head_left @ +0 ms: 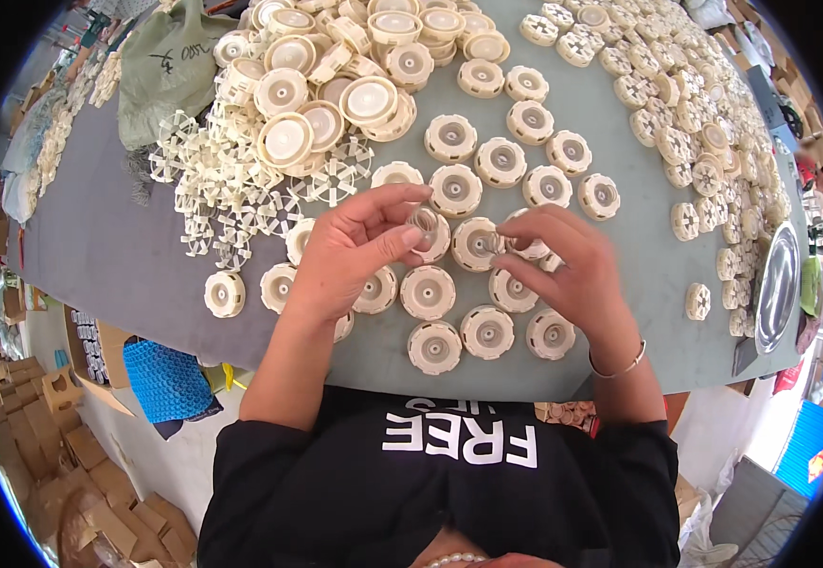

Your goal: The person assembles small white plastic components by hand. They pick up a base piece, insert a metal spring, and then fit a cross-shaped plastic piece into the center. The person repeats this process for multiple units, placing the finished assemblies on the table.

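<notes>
Over the rows of round cream plastic caps (428,292), both my hands are raised close together. My left hand (359,241) pinches a small metal coil spring (423,221) between thumb and fingers. Another coil spring (494,244) is between the thumb and forefinger of my right hand (568,260), just above a cap (474,237). Several farther caps, such as one cap (455,190), appear to have a spring in the middle. Those closest to me show a bare hollow with a central hole. My hands partly cover some caps.
A heap of cream caps (371,99) lies at the far middle, beside a pile of star-shaped white plastic pieces (232,189) and a green bag (161,80). Many assembled round parts (686,123) spread along the right, near a metal tray (778,287).
</notes>
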The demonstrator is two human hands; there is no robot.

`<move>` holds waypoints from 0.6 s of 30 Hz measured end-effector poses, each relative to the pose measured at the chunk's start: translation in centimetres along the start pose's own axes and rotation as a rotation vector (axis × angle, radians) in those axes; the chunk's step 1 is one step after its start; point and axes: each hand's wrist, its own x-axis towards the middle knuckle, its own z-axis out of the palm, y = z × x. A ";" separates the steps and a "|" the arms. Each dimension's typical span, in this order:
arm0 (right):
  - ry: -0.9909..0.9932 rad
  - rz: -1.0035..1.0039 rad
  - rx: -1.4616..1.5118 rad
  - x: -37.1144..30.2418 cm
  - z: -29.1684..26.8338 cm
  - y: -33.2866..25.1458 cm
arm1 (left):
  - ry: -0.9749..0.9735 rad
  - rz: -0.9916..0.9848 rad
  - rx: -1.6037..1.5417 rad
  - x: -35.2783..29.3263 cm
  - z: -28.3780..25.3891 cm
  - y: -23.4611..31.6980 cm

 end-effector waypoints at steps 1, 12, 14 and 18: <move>-0.020 0.008 -0.002 0.4 0.6 0.6 | -0.001 -0.022 -0.036 0.0 -0.4 -0.2; -0.202 -0.273 -0.235 5.5 6.0 1.8 | 0.074 0.067 0.105 0.5 -2.9 -1.0; -0.136 -0.092 -0.086 6.6 4.3 0.9 | 0.099 0.065 0.066 0.5 -3.4 -1.2; -0.133 -0.156 0.068 8.1 1.9 -0.3 | 0.113 0.119 0.089 0.6 -2.7 -1.1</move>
